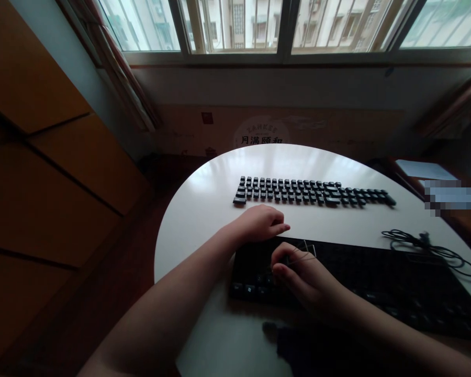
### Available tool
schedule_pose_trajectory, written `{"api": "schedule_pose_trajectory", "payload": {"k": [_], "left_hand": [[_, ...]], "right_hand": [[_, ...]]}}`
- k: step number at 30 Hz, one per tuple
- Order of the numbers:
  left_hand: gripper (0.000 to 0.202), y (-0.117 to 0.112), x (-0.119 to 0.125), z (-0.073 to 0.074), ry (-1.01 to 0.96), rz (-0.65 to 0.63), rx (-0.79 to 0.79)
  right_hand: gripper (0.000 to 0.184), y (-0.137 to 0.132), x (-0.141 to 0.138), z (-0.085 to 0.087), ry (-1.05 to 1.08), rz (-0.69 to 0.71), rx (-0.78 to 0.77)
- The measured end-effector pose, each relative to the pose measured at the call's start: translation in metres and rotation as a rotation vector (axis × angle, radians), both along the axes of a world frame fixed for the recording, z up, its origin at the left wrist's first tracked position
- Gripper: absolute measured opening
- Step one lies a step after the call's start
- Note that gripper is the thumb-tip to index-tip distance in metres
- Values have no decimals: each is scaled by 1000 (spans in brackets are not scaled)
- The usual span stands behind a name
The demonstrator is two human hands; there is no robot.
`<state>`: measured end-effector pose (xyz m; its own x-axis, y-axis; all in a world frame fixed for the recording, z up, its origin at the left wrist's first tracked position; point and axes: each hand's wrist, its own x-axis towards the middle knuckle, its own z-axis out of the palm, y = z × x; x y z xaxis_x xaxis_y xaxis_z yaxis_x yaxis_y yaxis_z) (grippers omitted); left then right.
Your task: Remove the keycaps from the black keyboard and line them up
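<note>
My right hand [302, 269] is over the left part of a black keyboard [345, 262], its fingers closed on a wire keycap puller [309, 248] whose thin metal loops stick out above the knuckles. Several keycaps [250, 289] sit along the keyboard's near left edge, and the upper area looks bare and dark. Just beyond the keyboard's far left edge, my left hand [262, 222] has its fingers curled, palm down; whatever is under them is hidden. Farther back, loose black keycaps [290, 191] stand in neat rows on the white table [196, 230].
A coiled black cable [432, 248] lies on the table to the right. At the near edge there is a dark cloth-like item [317, 351] with a small dark end. An orange-brown cabinet [55, 183] stands at left, and windows [235, 26] are ahead.
</note>
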<state>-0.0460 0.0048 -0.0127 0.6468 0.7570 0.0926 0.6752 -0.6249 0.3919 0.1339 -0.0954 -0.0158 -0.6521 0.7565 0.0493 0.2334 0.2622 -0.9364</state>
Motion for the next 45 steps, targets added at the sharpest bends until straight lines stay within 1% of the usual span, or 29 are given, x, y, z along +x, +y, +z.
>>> {"api": "schedule_pose_trajectory", "payload": {"k": [2,4,8,14,17,20,23,30,31,34,36,38,40,43,45], "left_hand": [[31,0,0,1,-1,-12,-2],[30,-1,0,1,-1,-17,-7],[28,-1,0,0,-5,-15,-18],[28,0,0,-2,-13,-8,-26],[29,-1,0,-1,-15,-8,-30],[29,-1,0,-1,-23,-11,-39],[28,0,-1,-1,-34,-11,-53],[27,-2,-1,2,-55,13,-74],[27,-2,-1,2,-60,16,-76],[27,-2,-1,2,-78,22,-85],[26,-2,-1,2,-95,20,-96],[26,-2,-3,3,-123,12,-106],[24,-3,-5,7,-169,6,-115],[20,-6,-9,19,-259,-7,-128],[19,-10,-10,28,-364,-53,-175]], "right_hand": [[31,2,-1,-6,-13,-14,-52],[30,3,-1,-9,-31,-15,-68],[31,1,-1,-5,-36,19,-49],[24,0,-4,5,-174,90,151],[24,-2,-7,6,-179,127,250],[26,-5,-10,5,-159,131,341],[27,-6,-9,3,-144,106,351],[27,-5,-3,-3,-38,50,283],[29,-5,-3,-5,-5,31,252],[33,-8,-5,-11,146,-32,81],[32,-10,-5,-15,206,-49,36],[31,-9,-2,-15,214,-62,84],[31,-5,6,-10,207,-123,132],[31,7,22,2,128,-219,169],[31,17,32,11,73,-261,210]]}}
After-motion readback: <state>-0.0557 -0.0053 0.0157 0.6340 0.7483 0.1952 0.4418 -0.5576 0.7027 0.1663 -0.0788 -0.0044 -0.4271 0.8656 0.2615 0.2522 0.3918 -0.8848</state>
